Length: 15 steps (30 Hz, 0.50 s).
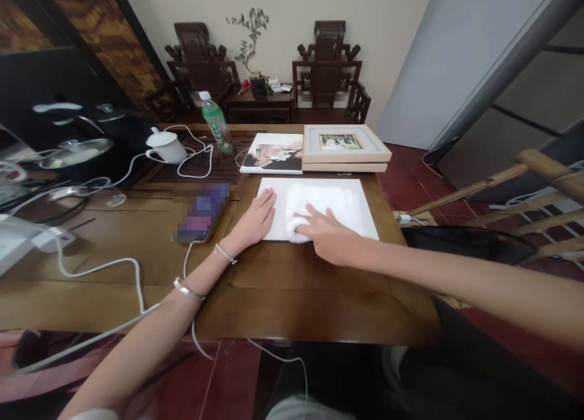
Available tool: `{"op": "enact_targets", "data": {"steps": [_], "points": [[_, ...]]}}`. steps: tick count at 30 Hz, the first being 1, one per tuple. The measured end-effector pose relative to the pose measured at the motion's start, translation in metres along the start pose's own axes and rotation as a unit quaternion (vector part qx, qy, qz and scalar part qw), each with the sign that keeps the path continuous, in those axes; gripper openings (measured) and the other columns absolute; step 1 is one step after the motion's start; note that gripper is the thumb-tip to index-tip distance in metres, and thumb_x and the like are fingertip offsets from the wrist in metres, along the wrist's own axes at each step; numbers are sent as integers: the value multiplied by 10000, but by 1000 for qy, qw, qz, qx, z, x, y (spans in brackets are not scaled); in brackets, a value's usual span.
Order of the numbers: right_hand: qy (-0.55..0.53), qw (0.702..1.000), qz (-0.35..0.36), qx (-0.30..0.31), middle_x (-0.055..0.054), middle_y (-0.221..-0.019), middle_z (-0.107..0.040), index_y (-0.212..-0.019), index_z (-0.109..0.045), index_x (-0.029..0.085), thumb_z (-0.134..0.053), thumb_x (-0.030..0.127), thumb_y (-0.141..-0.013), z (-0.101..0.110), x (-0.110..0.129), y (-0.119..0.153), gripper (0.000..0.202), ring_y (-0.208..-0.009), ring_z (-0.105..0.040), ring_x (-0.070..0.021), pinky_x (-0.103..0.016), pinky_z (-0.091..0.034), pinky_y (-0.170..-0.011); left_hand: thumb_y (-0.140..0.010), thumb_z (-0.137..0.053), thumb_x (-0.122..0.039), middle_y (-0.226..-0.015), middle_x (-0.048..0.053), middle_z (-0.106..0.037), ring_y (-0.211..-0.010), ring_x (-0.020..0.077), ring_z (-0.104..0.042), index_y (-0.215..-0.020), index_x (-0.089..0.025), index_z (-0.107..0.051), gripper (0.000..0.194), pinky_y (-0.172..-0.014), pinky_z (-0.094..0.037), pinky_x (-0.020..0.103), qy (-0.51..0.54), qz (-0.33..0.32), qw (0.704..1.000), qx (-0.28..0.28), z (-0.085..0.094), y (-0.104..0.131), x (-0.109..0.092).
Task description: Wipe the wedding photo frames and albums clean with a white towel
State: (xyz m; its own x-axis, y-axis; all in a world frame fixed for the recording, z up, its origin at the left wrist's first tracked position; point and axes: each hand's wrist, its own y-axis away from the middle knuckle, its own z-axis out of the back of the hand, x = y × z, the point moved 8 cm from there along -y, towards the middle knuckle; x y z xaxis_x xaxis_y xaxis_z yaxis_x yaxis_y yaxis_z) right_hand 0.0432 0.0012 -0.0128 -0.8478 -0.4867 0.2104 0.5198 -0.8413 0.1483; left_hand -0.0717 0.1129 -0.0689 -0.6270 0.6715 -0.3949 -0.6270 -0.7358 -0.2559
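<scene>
A flat white panel point(275, 222) lies on the wooden table in front of me. My left hand point(258, 216) rests on its left edge, palm down, with the fingers stretched out and holding nothing. Over the panel's middle and right, my right hand point(325, 231) presses on a folded white cloth point(303, 196), its thumb at the cloth's rolled near edge and the other fingers spread over the top. The cloth covers much of the panel, so the surface beneath is hidden.
Behind the panel lie a photo print point(274, 154) and stacked light-wood picture frames point(314, 155). A phone point(204, 213) with a cable sits left of my left hand. Farther off stand a green bottle point(216, 123) and a lidded white cup point(166, 146). White cables point(132, 262) cross the table's left side.
</scene>
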Motion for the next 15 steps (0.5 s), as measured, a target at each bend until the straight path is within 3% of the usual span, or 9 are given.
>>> {"op": "enact_targets", "data": {"steps": [3,6,10,12,15], "points": [[-17,999,40,14,-135,-1545,-381,-1195,-596,152,-367,-79,-697,-3,27,28,595,-1455,-209,-384,-697,-334,-1038,-984,-261,-298,-1548,217,-335,-1477,300,-238,-1437,-20,-388,546,-1196,-238,504,-4,-4,1000,-6,0,0,-1],[-33,997,59,30,-144,-1516,-424,-1166,-618,155,-372,-70,-704,-4,34,41,569,-1438,-271,-367,-660,-374,-1026,-983,-267,-298,-1546,210,-344,-1477,300,-239,-1435,-35,-394,538,-1189,-249,519,-6,-6,1000,-8,0,0,0],[-33,999,42,-5,-170,-1436,-502,-1191,-618,163,-385,-75,-713,2,11,27,583,-1431,-304,-337,-610,-344,-1071,-982,-270,-297,-1545,214,-344,-1475,306,-243,-1437,-35,-392,540,-1183,-254,532,-7,-4,1000,-7,0,0,1],[-22,999,23,-10,-181,-1407,-520,-1218,-607,166,-395,-77,-715,4,-7,9,597,-1431,-299,-344,-614,-330,-1073,-981,-270,-296,-1544,219,-342,-1476,309,-239,-1437,-27,-391,543,-1186,-247,532,-7,-2,1000,-4,0,0,1],[8,1000,-2,-16,-217,-1335,-548,-1252,-577,151,-397,-57,-746,12,-32,-22,576,-1353,-411,-357,-597,-380,-1022,-983,-274,-303,-1549,206,-341,-1476,305,-241,-1444,-47,-389,539,-1187,-241,535,-5,-1,1000,-4,0,0,2]]}}
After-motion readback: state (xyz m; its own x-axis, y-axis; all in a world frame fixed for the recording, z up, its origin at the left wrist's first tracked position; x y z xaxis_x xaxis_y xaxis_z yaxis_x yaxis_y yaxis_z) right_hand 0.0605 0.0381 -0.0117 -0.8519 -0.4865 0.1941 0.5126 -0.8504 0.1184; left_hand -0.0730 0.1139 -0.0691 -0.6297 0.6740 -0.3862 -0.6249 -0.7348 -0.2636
